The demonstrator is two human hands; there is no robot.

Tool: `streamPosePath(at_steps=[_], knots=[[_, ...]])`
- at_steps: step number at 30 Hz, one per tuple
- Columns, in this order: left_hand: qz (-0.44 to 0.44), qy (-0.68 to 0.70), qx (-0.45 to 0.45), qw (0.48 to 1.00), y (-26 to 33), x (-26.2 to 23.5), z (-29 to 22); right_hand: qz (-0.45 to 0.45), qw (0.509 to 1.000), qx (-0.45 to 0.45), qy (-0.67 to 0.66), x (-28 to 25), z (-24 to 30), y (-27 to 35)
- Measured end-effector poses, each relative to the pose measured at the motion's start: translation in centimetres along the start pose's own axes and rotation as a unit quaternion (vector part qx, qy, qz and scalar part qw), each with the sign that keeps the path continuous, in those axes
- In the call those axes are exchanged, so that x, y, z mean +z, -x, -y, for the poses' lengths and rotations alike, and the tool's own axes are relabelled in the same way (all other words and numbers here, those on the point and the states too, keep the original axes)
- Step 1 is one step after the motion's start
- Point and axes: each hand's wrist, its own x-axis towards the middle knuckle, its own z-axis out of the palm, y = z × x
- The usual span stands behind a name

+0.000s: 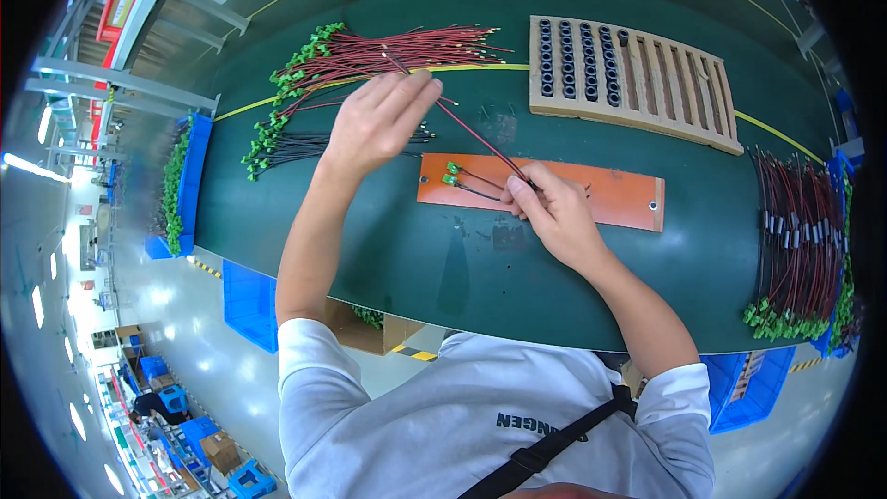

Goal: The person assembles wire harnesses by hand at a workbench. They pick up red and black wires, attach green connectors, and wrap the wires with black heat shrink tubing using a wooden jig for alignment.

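A dark red wire [480,137] runs slantwise between my two hands. My left hand [381,118] is closed on it near its upper end, and the tip sticks out past the fingers. My right hand [554,212] pinches the wire's lower part above an orange board [619,200]. From that right hand, thin dark wires reach left to two small green connectors [450,174] over the board. Beyond my left hand lie a bundle of red wires with green connectors [397,51] and a smaller bundle of black wires [300,148].
A slotted tan rack [633,115], partly filled with rows of black cylinders [567,60], stands at the back right. Finished-looking red and black wire bundles [799,240] lie at the right edge. Blue bins [189,185] flank the green table [397,259].
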Motion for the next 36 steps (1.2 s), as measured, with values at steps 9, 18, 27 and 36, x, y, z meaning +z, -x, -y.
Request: streamPosePath(at_steps=[9, 18, 27, 36], knots=[[0.136, 0.207, -0.263, 0.932, 1.9, -1.9, -0.5, -0.059, 0.996, -0.051, 0.052, -0.4, -1.0, -0.2], [0.035, 0.722, -0.52, 0.456, 0.8, -1.6, -10.4, 0.005, 0.956, 0.186, -0.225, -1.1, 1.3, -1.1], [-0.062, 0.705, -0.517, 0.481, 0.4, -0.1, -12.7, -0.016, 0.941, 0.201, -0.272, -0.7, 1.3, -1.0], [-0.12, 0.658, -0.487, 0.562, 1.3, 0.8, -13.6, -0.013, 0.939, 0.204, -0.278, -0.8, 0.8, -1.0]])
